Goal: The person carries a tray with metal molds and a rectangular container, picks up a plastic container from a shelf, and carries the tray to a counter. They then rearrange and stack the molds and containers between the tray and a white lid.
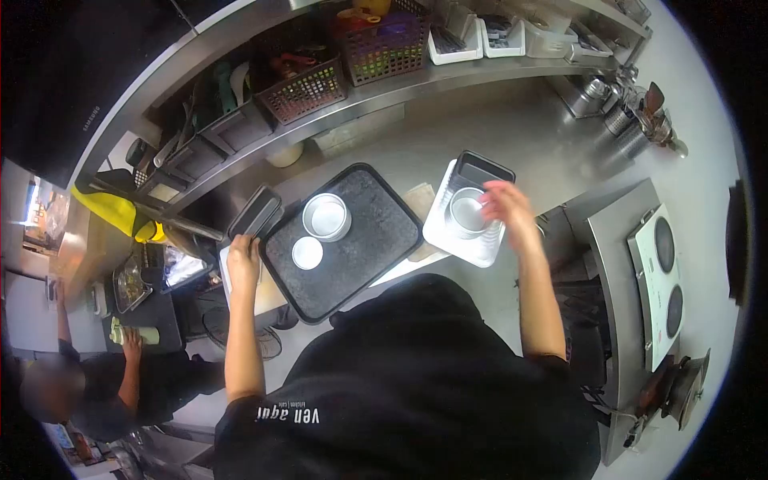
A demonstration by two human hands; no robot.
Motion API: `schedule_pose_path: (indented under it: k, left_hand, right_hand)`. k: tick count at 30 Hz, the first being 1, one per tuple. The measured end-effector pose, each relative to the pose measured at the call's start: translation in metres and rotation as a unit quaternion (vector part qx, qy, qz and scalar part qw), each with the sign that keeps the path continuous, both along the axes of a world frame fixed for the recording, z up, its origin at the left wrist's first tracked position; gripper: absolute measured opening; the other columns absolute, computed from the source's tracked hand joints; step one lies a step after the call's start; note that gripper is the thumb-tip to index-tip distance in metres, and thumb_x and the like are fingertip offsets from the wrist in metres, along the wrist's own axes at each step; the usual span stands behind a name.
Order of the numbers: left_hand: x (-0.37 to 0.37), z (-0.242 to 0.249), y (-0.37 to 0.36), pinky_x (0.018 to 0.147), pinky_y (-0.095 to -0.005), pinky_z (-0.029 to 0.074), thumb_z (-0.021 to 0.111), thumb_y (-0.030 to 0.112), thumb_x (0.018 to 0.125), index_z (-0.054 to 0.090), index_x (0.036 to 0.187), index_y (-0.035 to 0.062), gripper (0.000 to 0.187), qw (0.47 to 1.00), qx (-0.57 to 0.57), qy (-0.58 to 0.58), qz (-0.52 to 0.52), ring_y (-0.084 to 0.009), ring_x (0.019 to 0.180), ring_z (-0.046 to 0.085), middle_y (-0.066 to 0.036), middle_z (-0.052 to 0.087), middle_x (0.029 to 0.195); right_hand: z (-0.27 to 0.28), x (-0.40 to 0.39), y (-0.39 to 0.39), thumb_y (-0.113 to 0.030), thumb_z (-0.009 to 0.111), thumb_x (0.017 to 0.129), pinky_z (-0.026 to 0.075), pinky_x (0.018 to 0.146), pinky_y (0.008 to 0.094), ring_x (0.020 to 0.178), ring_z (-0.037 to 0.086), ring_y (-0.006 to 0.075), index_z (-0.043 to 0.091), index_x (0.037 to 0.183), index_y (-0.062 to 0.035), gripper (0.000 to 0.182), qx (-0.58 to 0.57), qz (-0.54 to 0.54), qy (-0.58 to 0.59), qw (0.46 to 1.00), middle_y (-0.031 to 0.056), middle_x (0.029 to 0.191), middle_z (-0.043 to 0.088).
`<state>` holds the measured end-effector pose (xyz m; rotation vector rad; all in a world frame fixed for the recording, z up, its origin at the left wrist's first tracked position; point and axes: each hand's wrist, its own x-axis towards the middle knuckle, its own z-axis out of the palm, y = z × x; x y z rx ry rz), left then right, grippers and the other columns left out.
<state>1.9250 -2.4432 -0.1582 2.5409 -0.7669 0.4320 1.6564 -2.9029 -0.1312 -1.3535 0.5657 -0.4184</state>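
A black tray (374,232) lies in front of me, carrying a round metal cake tin (326,218) and a flat white disc (307,253). My left hand (243,262) is at the tray's left side, its fingers closed on the near end of a dark loaf pan (258,211). To the right, a white tray (478,254) holds another round tin (466,214) and a second dark loaf pan (485,168). My right hand (510,214) is over that tin's right rim, fingers apart and slightly blurred.
Baskets (304,90) and white bins (456,45) line the shelf above the steel counter (496,112). A two-plate hob (662,272) stands at right, below utensil holders (632,138). At left, another person (136,400) grips a pale green bottle (144,334).
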Motion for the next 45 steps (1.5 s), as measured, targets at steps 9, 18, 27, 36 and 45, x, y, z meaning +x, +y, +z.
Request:
schedule_pose_path:
  k: [9,18,27,36,45]
  left_hand:
    - [-0.124,0.005,-0.162,0.094,-0.0447,0.043,0.058,0.005,0.075,0.064,0.103,0.0093,0.029,0.938,0.029,0.051,-0.341,-0.0288,0.096,0.057,-0.008,0.059,0.095]
    - [-0.14,0.035,-0.2,0.101,-0.0449,0.039,0.066,0.015,0.081,0.055,0.121,0.0083,0.042,0.947,-0.077,0.006,-0.311,-0.0328,0.122,0.047,-0.015,0.047,0.132]
    - [-0.181,-0.014,-0.164,0.094,-0.0418,0.044,0.065,0.018,0.085,0.054,0.12,0.0033,0.039,0.94,-0.134,0.215,-0.231,-0.0376,0.118,0.048,-0.02,0.046,0.129]
    - [-0.181,-0.036,-0.134,0.09,-0.0396,0.046,0.065,0.015,0.084,0.059,0.111,0.0015,0.031,0.958,-0.102,0.177,-0.201,-0.0362,0.111,0.053,-0.019,0.05,0.124]
    - [-0.188,-0.049,-0.11,0.085,-0.0396,0.048,0.064,0.014,0.084,0.063,0.103,0.0016,0.023,0.954,-0.119,0.196,-0.193,-0.0356,0.104,0.057,-0.018,0.054,0.117]
  right_hand:
    - [0.006,0.055,0.077,-0.035,0.048,0.096,0.056,0.064,0.0336,0.086,0.063,0.021,0.041,0.131,-0.0088,0.044,-0.004,0.192,0.121,0.974,0.0114,0.105,0.059]
    - [-0.019,0.038,-0.083,-0.014,0.05,0.094,0.058,0.043,0.0366,0.065,0.062,0.0237,0.052,0.118,-0.0044,0.026,-0.213,-0.067,0.109,0.969,0.0165,0.099,0.059]
    - [-0.098,0.025,-0.136,-0.025,0.047,0.094,0.046,0.083,0.0457,0.094,0.059,0.0408,0.061,0.112,-0.0032,0.031,-0.511,-0.143,0.26,0.806,0.0244,0.103,0.063]
    - [-0.047,0.003,-0.056,-0.031,0.058,0.088,0.05,0.065,0.0412,0.072,0.065,0.0362,0.063,0.099,0.004,0.037,-0.457,0.061,0.297,0.836,0.0251,0.084,0.065]
    - [-0.143,0.002,-0.043,-0.022,0.057,0.089,0.059,0.05,0.0308,0.063,0.067,0.0292,0.039,0.119,0.0163,0.052,0.009,0.039,0.222,0.974,0.0284,0.098,0.059]
